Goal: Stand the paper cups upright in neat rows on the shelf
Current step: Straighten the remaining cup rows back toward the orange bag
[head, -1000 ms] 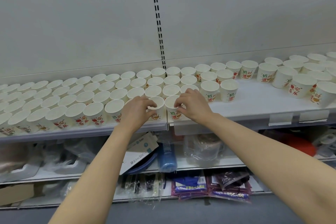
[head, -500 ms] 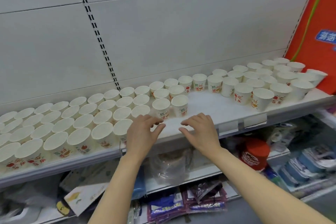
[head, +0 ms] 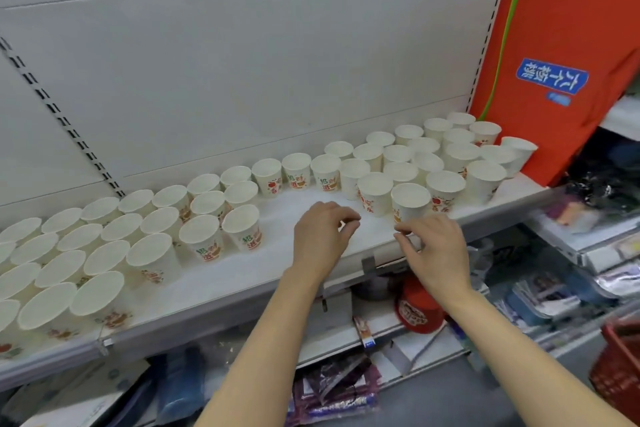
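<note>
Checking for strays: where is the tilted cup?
Head view, far right: the tilted cup leans at the shelf end, against the orange bag.

Count: 2 hands over the shelf [head: 311, 263], left hand [head: 320, 236], right hand [head: 438, 250]. Paper cups [head: 375, 192]: roughly 25 left of hands, roughly 30 right, exact total unclear. 1 orange bag [head: 554, 45] at shelf's right end.
</note>
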Demonstrator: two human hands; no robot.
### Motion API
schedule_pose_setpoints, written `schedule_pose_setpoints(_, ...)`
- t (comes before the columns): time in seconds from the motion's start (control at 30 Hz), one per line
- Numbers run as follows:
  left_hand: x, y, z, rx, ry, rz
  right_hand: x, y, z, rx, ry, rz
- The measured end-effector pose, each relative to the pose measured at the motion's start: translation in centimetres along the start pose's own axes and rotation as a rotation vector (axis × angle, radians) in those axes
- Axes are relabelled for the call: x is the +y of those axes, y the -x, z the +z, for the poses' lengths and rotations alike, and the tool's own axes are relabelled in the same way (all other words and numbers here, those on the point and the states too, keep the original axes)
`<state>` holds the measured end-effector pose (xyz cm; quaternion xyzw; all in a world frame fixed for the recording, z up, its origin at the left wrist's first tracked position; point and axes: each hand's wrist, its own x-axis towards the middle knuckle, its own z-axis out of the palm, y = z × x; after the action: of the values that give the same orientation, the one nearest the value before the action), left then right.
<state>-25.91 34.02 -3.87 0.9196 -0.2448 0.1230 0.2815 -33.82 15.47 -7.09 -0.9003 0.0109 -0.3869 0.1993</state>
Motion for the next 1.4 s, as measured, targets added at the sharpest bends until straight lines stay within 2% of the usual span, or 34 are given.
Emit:
schedule_pose_setpoints(0.1, 2.2, -3.4, 2.0, 0.022, -0.025, 0.015, 3.1, -1.3, -0.5, -0.016, 0.021, -0.008)
schedule_pose_setpoints(0.27, 2.3, -8.4, 3.7, -0.13, -0.288, 0.077, 5.8, -4.0, -0.4, -0.176, 0.038, -0.057)
schedule_pose_setpoints(0.37, 1.8, -9.2, 3.1, -0.148, -0.332, 0.076, 6.4, -5.5, -0.3, -0.243, 0.022, -0.065)
schedule_pose_setpoints(0.47, 1.4, -8.9, 1.4, -0.108, -0.231, 0.058, 6.1, -6.4, 0.1, -0.275, 0.026, -0.048)
schedule_pose_setpoints(0.63, 0.0, -6.7, -1.9, -0.061, 0.127, -0.068, 5.0, -7.0, 0.6, -0.326, 0.081, 0.002)
schedule_pose_setpoints(0.77, -1.5, -4.3, -4.3, -0.013, 0.232, -0.147, 4.1, -7.1, 0.5, -0.344, 0.05, 0.042)
schedule_pose_setpoints(0.93, -3.7, -0.7, -7.6, 0.058, 0.299, -0.204, 0.5, -6.5, 0.2, -0.27, -0.265, 0.051)
schedule_pose_setpoints(1.1, -6.4, 3.8, -11.8, 0.057, 0.249, -0.243, -5.8, -5.9, 1.8, -0.346, -0.552, 0.09)
schedule_pose_setpoints(1.3, -11.9, 9.1, -16.9, 0.111, 0.194, -0.381, -12.0, -4.5, 4.5, -0.483, -0.634, 0.049)
schedule_pose_setpoints(1.4, -14.3, 10.9, -18.3, 0.108, 0.077, -0.449, -14.7, -4.0, 6.5, -0.538, -0.599, -0.017)
